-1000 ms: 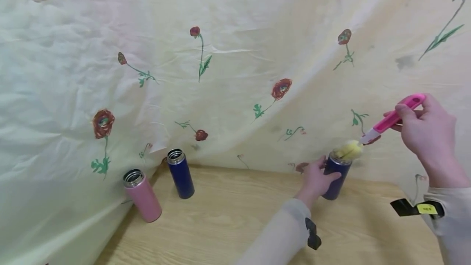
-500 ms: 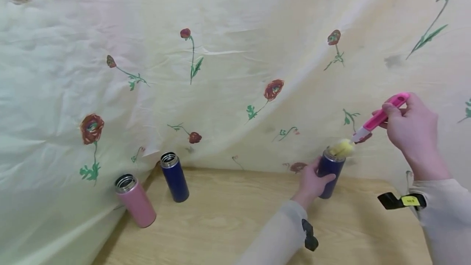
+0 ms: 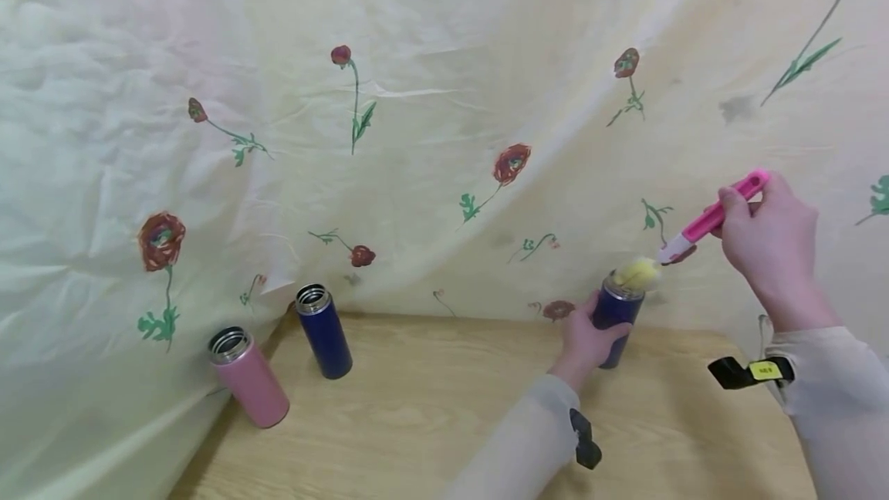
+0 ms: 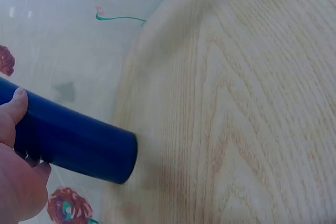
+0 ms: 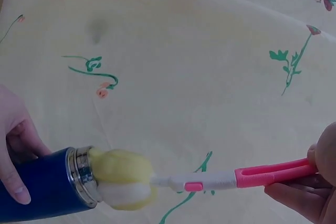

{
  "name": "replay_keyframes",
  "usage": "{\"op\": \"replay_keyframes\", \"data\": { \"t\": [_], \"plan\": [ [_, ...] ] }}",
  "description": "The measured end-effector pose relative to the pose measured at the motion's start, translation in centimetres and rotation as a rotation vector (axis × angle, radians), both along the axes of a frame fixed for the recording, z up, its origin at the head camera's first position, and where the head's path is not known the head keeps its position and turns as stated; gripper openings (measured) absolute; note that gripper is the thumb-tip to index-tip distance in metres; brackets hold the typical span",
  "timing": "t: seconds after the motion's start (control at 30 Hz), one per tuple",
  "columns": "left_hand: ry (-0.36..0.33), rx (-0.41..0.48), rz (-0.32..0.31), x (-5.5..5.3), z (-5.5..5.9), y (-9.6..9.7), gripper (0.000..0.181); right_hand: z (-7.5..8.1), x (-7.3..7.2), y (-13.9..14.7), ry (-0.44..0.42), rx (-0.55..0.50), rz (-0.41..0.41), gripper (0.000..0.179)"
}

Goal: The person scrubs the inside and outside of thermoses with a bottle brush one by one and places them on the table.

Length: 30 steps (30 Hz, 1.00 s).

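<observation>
My left hand [image 3: 586,342] grips a dark blue bottle [image 3: 611,315] round its body, thumb across the front. The bottle has a steel threaded mouth and no lid. In my right hand [image 3: 771,245] is a bottle brush [image 3: 708,220] with a pink and white handle, pinched near its end between thumb and fingers. The brush's yellow and white sponge head [image 5: 125,179] sits at the bottle's mouth, most of it outside the rim. In the left wrist view the lower bottle [image 4: 84,140] shows over the wooden table.
A second dark blue bottle [image 3: 326,338] and a pink bottle [image 3: 251,384], both lidless, stand at the left of the wooden table [image 3: 417,400]. A pale flowered cloth [image 3: 417,199] hangs behind the table and along its left side.
The whole head view has shifted, so everything appears further left. Both hands keep their holds, and the sponge head stays at the bottle's mouth.
</observation>
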<state>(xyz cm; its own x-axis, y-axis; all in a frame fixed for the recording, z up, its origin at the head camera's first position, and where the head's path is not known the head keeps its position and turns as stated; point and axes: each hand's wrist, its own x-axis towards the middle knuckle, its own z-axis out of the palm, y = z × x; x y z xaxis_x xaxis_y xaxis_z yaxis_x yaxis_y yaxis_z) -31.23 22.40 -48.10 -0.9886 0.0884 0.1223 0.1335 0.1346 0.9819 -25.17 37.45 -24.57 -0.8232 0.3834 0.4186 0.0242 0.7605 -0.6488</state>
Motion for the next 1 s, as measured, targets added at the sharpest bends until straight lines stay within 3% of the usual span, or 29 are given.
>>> {"op": "replay_keyframes", "data": {
  "t": [0.23, 0.47, 0.77, 0.9, 1.0],
  "plan": [
    [-0.035, -0.015, 0.046, -0.2, 0.0, 0.0, 0.071, -0.6, -0.2, -0.1, 0.014, 0.034, 0.066, 0.046],
    [-0.015, -0.042, 0.048, -0.6, -0.1, -0.3, 0.068, -0.8, -1.3, -2.0, 0.092, 0.121, 0.114, 0.029],
    [0.0, -0.045, 0.039, -1.0, -0.3, -0.2, 0.068, -1.4, -2.1, -2.1, 0.006, 0.1, 0.158, 0.03],
    [0.002, -0.047, 0.044, -1.1, -0.4, -0.2, 0.068, -3.1, -2.8, -1.9, -0.07, 0.057, 0.244, 0.027],
    [0.014, -0.066, 0.052, -1.2, -0.3, -0.2, 0.069, -5.6, -3.4, -2.0, -0.127, 0.088, 0.308, 0.025]
  ]
}}
